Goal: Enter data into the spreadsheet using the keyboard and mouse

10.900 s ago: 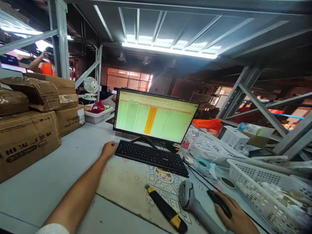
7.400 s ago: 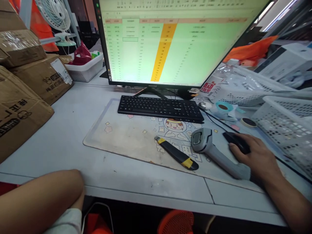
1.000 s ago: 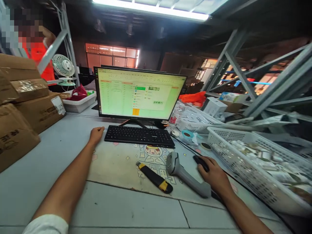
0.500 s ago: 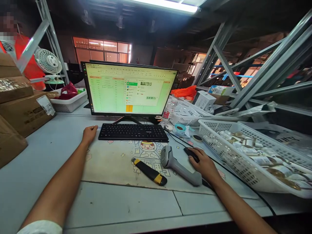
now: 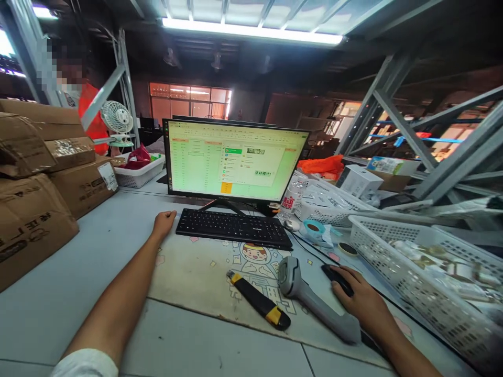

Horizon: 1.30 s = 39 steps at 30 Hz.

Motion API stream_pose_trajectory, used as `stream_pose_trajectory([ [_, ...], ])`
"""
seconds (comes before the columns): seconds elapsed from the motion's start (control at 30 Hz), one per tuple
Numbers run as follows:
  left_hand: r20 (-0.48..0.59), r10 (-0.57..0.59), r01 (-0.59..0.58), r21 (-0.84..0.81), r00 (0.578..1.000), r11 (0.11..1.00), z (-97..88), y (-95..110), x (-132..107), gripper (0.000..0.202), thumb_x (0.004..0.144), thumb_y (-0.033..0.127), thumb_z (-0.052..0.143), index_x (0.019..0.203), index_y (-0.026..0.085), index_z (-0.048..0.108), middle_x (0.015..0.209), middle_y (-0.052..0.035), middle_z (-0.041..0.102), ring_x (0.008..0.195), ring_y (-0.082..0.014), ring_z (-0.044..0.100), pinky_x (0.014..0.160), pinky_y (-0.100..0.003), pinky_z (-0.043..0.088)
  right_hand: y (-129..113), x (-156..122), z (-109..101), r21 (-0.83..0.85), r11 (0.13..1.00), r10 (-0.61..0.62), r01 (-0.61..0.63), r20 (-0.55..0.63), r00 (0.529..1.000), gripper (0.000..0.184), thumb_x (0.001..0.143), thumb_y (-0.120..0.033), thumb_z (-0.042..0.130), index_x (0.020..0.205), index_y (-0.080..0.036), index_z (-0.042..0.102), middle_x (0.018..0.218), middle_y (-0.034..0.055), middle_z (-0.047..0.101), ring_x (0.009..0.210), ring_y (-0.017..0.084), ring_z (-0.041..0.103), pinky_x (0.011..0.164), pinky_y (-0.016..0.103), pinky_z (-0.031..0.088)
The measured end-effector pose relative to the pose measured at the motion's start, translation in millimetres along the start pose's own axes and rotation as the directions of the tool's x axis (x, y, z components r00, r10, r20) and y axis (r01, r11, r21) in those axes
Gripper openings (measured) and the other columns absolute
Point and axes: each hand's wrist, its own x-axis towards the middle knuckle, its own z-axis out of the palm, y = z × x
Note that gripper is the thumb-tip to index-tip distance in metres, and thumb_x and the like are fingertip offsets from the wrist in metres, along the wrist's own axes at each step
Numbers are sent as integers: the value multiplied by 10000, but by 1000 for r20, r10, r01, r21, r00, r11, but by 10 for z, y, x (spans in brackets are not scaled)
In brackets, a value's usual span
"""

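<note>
My right hand (image 5: 363, 296) is wrapped over a black computer mouse (image 5: 338, 280) on the printed desk mat (image 5: 188, 277). My left hand (image 5: 164, 224) rests on the table as a loose fist, just off the left end of the black keyboard (image 5: 231, 228), with nothing visible in it. Left of my right hand lies a grey handheld barcode scanner (image 5: 320, 303), its head toward the keyboard. Beside the scanner is a black and yellow utility knife (image 5: 259, 301). Behind the keyboard stands a lit monitor (image 5: 196, 173) with a spreadsheet and a chat window on it.
Cardboard boxes (image 5: 29, 225) are stacked at left. A white basket of small packed items (image 5: 396, 267) stands at right, near a roll of blue tape (image 5: 313, 229) and a plastic bottle (image 5: 290, 196). A person in orange (image 5: 91, 110) is behind a fan (image 5: 117, 116).
The camera has turned up and to the left, so everything sits lower and further right in view. My hands keep their places at the keyboard's end and on the mouse.
</note>
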Motion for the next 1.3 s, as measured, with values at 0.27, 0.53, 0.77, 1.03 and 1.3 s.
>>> stream_pose_trajectory([
  [0.27,3,-1,1,-10,1000,1000,-2,6,-32,469,808,564,531,565,185,402,612,0,326,693,-154,333,678,-289,276,13,18,-35,-6,1000,25,-24,34,999,664,971,-644,399,1324,-191,731,1361,131,643,1082,348,712,896,493,622],
  [0.53,11,12,-12,-4,1000,1000,-17,31,-38,454,830,521,545,558,176,433,595,0,341,680,-154,355,663,-284,286,-3,21,-14,-7,1000,-12,12,-8,1000,635,969,-598,413,1339,-157,680,1357,144,647,1084,365,710,905,534,616],
  [0.77,-4,13,-12,28,1000,1000,-34,28,-21,406,839,475,568,587,159,532,595,-6,396,734,-188,454,705,-278,350,-117,-9,-57,-39,999,19,-19,0,1000,604,987,-558,397,1357,-161,662,1377,151,633,1138,338,693,1005,485,586],
  [1.03,7,5,-5,56,1000,998,-48,24,-7,414,835,500,560,624,144,588,616,-13,449,742,-194,474,695,-277,357,-141,-22,-48,-40,998,50,-49,27,998,696,1018,-589,371,1432,-87,618,1431,190,589,1211,367,654,1079,538,548],
  [1.3,9,2,-2,66,1000,998,-62,42,-29,418,839,503,564,612,151,562,611,-10,430,727,-182,446,673,-275,341,-184,15,-75,-50,996,72,-68,71,995,731,1022,-597,332,1448,-69,603,1467,205,572,1290,387,610,1109,555,518],
])
